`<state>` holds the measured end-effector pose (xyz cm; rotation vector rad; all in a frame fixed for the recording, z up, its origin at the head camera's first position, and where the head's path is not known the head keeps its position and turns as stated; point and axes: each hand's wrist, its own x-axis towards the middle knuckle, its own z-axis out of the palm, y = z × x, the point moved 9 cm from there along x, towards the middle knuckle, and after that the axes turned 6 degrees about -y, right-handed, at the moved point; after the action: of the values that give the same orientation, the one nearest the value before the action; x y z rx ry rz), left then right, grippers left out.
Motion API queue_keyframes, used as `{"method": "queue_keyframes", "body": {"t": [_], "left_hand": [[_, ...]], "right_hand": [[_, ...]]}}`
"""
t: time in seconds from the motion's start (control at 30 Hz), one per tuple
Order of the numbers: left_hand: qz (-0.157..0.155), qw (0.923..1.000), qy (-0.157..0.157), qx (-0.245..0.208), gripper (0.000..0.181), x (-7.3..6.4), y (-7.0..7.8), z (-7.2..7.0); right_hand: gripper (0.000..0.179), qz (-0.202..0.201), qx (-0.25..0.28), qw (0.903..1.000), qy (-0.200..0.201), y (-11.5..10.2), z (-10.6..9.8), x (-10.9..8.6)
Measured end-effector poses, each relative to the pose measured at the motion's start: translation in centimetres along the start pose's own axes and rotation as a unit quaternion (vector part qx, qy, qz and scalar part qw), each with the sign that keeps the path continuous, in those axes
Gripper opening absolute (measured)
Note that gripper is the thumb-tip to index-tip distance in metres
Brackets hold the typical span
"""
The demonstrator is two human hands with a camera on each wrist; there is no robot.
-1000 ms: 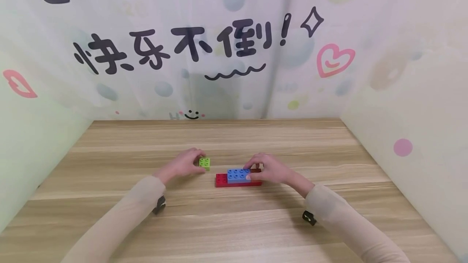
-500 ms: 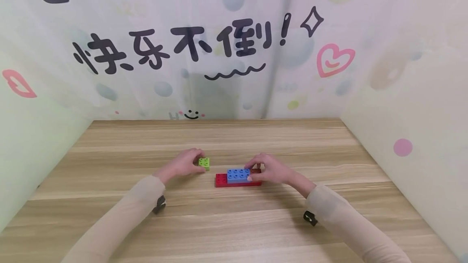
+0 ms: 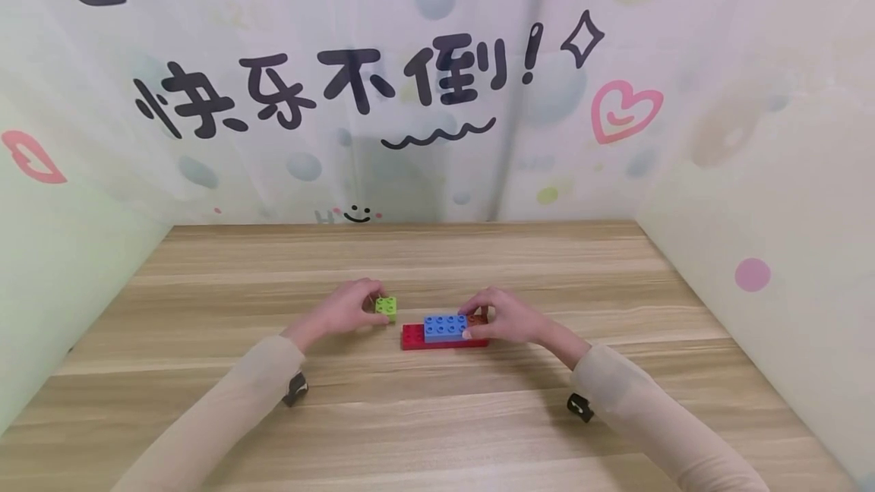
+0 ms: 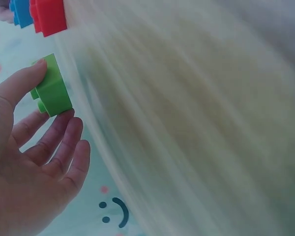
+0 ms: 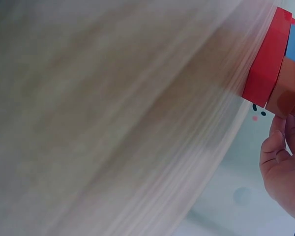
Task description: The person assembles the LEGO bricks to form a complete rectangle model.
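Note:
My left hand (image 3: 344,308) pinches a small lime-green toy building brick (image 3: 386,309) between thumb and fingers. In the left wrist view, the thumb presses one side of the green brick (image 4: 57,92) and fingertips touch the opposite side. To its right lies a long red brick (image 3: 413,337) on the table, with a blue brick (image 3: 444,327) on top. A brown brick (image 5: 286,87) sits beside the blue one at the red brick's right end. My right hand (image 3: 513,316) grips the blue brick near its right end, partly hiding the brown brick in the head view.
The wood-grain table (image 3: 437,431) meets a printed curtain (image 3: 437,173) at the back and a pale wall (image 3: 766,196) on the right. A small black device (image 3: 579,407) hangs at the right wrist, another black device (image 3: 296,389) at the left.
The left hand has shifted the green brick slightly right, nearer the red brick. My right hand and the stacked bricks have hardly moved.

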<state>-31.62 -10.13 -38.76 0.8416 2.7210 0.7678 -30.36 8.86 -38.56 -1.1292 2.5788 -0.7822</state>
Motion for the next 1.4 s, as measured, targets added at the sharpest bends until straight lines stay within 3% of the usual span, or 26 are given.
{"method": "queue_keyframes", "body": {"t": [0.37, 0.57, 0.87, 1.4], "left_hand": [[0.029, 0.9993, 0.008, -0.024, 0.036, -0.6, 2.1, -0.1], [0.037, 0.9983, -0.005, -0.044, 0.034, -0.8, 3.3, 0.6], [0.062, 0.9979, -0.006, -0.016, 0.035, -0.8, 4.5, 1.5], [0.056, 0.9984, -0.006, 0.007, 0.03, -0.1, 4.7, 2.5]], "right_hand": [[0.037, -0.005, -0.002, 1.0, 0.001, 0.0, 0.0, 0.0], [0.035, -0.009, -0.003, 0.9999, 0.004, 0.0, 0.0, -0.1], [0.036, -0.013, -0.005, 0.9999, 0.004, 0.0, -0.1, -0.1], [0.034, -0.027, 0.012, 0.9996, -0.003, -0.2, 0.0, 0.0]]}}
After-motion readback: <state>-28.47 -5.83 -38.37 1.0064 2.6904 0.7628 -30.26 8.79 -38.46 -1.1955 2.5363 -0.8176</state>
